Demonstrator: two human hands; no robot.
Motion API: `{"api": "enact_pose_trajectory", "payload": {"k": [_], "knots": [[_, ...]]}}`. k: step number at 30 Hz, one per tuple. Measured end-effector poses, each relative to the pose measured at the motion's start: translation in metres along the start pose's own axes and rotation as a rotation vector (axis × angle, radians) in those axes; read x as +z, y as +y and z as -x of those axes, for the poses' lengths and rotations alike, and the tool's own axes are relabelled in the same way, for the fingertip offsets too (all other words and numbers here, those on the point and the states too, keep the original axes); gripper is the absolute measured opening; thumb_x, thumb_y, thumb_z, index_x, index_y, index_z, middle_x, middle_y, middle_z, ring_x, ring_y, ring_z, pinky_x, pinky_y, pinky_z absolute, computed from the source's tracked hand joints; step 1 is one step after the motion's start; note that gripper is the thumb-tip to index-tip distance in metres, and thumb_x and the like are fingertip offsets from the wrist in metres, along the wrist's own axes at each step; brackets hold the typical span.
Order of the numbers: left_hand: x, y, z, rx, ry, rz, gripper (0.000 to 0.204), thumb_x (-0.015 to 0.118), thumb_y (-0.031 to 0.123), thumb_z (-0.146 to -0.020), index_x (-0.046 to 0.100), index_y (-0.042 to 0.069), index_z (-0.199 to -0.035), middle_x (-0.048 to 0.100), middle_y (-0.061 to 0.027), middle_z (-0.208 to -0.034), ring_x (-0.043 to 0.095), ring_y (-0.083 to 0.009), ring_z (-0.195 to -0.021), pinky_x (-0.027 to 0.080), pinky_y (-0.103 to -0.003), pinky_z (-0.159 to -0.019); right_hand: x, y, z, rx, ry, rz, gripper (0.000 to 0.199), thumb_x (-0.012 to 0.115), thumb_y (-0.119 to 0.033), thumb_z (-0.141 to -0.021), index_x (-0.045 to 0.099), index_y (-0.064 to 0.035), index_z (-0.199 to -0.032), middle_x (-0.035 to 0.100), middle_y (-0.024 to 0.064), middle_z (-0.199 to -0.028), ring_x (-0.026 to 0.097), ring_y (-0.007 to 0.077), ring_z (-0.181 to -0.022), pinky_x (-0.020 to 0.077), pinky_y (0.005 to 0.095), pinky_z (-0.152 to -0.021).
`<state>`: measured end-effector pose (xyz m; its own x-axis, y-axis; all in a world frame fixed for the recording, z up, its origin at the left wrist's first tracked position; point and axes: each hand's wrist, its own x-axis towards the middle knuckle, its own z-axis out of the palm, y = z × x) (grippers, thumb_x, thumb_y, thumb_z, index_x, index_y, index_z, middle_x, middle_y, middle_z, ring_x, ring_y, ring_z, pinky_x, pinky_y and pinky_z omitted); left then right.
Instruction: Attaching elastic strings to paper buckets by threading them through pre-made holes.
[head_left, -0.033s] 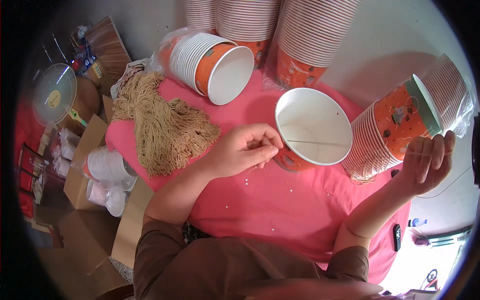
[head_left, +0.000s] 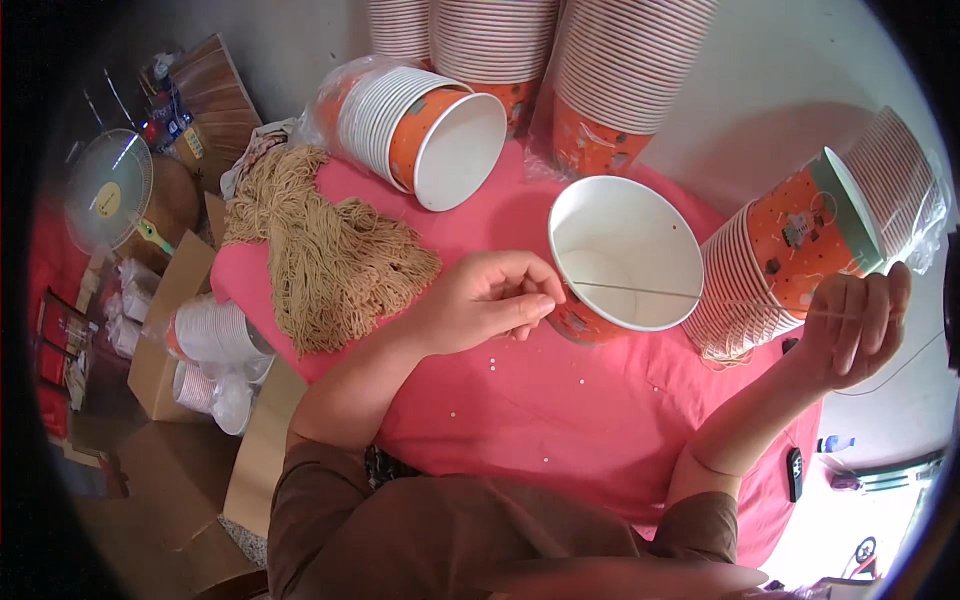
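A thin tan string (head_left: 640,291) runs almost level across the mouth of a large paper bucket (head_left: 585,215). That bucket is white inside and orange outside, and stands upright on the pink cloth. My left hand (head_left: 505,293), just left of its rim, pinches one end of the string between thumb and forefinger. At the far right my right hand (head_left: 855,322) is raised with curled fingers closed on the other end. Behind that hand lies a stack of orange buckets (head_left: 790,240) on its side, some loose string dangling by it. A thick bundle of tan strings (head_left: 340,260) rests at the left.
Tall stacks of paper buckets (head_left: 630,70) stand along the back wall, and another bagged stack (head_left: 400,125) lies on its side. Left of the pink-covered table (head_left: 530,420) are an open cardboard box (head_left: 175,330) and a fan (head_left: 110,190). A black remote (head_left: 795,475) lies at the right edge.
The string now shows more plainly between the bucket's rim and my right hand. Both hands have stayed nearly in place.
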<state>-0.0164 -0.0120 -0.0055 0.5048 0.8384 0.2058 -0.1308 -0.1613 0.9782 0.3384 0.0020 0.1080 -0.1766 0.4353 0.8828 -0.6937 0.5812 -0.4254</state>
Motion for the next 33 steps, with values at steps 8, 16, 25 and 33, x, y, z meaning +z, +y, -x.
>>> {"api": "enact_pose_trajectory", "payload": {"k": [8,16,25,33], "knots": [[0.002,0.014,0.003,-0.019,-0.08,0.17,0.019,0.053,0.002,-0.098,0.063,-0.002,-0.114,0.07,-0.0097,-0.103,0.07,-0.0172,-0.093,0.055,-0.026,-0.076,0.013,0.012,0.004,0.278,-0.669,0.099,0.014,0.059,-0.018,-0.094,0.063,-0.007,-0.086,0.069,0.0067,-0.069,0.059,0.0192,-0.046,0.0422,0.0283,-0.044],[0.006,-0.008,0.001,0.145,0.065,0.104,0.013,0.063,-0.003,-0.093,0.063,-0.004,-0.107,0.069,-0.0086,-0.102,0.068,-0.0137,-0.093,0.057,-0.025,-0.076,0.056,0.066,0.01,0.826,-0.561,1.228,0.021,0.075,-0.024,-0.081,0.071,-0.0058,-0.091,0.068,0.0101,-0.078,0.067,0.0258,-0.07,0.0504,0.0372,-0.059],[0.005,-0.003,-0.003,0.284,0.169,0.065,0.006,0.063,0.006,-0.096,0.062,0.002,-0.099,0.067,-0.0094,-0.098,0.058,-0.0089,-0.069,0.049,-0.023,-0.058,0.057,0.078,0.016,0.724,-0.717,1.071,0.004,0.07,-0.005,-0.081,0.067,-0.002,-0.083,0.067,0.0099,-0.076,0.064,0.0277,-0.07,0.0498,0.0363,-0.063],[-0.009,0.007,0.003,0.262,0.065,0.406,0.011,0.056,0.014,-0.101,0.062,0.004,-0.102,0.068,-0.0119,-0.097,0.055,-0.0105,-0.061,0.042,-0.022,-0.049,0.058,0.079,0.014,0.761,-0.681,1.068,0.006,0.067,-0.01,-0.08,0.067,-0.0043,-0.077,0.068,0.0097,-0.077,0.066,0.0307,-0.075,0.051,0.0412,-0.067]]}}
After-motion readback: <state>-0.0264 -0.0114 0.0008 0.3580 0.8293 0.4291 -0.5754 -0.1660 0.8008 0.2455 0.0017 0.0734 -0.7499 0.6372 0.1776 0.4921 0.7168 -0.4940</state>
